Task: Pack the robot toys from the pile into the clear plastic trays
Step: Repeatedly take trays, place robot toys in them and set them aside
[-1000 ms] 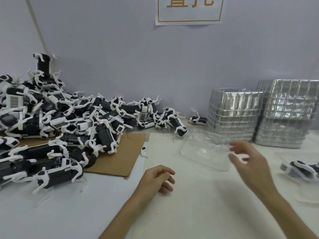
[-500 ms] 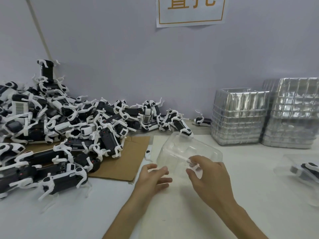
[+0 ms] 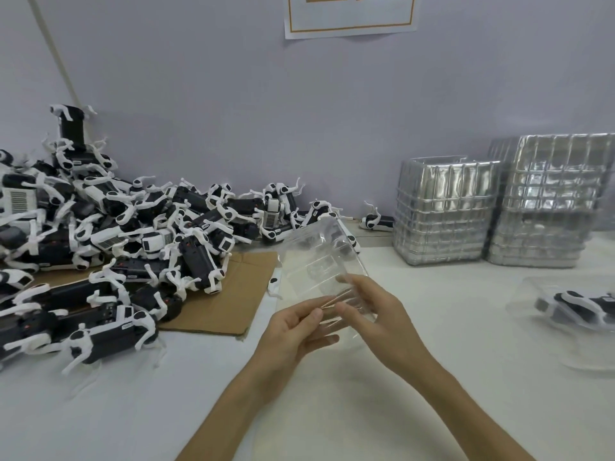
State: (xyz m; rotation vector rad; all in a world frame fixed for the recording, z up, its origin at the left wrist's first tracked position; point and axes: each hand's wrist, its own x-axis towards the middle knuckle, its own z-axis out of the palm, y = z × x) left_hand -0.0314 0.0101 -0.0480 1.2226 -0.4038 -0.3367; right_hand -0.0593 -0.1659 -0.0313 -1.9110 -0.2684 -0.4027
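White tabletop point(image 3: 432, 377), pale purple wall behind, pretty plain packing station. The main thing right now is one clear plastic tray point(image 3: 319, 261), held up off the table in the middle and tilted so its far end sits higher. Both hands are on its near edge: the left hand point(image 3: 296, 331) pinches it between thumb and fingers, and the right hand point(image 3: 372, 311) has its fingers curled round the rim just beside that.

My guess is this step is getting a single tray separated, or turned cavity-up, before a toy goes in. Honestly can't tell if it's one tray or two stuck together. Either way it's thin plastic, so I'd keep the pinch light at the rim, slide the edges apart rather than yank, and lay it flat before reaching left.

Going outward: the pile of robot toys point(image 3: 133, 234), black and white, is heaped at far left, partly on a sheet of cardboard point(image 3: 233, 294). Legs are all tangled, so lifting one by the body would probably go better. Far right are two stacks of empty trays point(image 3: 446, 221). At the right edge sits a filled tray point(image 3: 572, 304) with a toy already in it.
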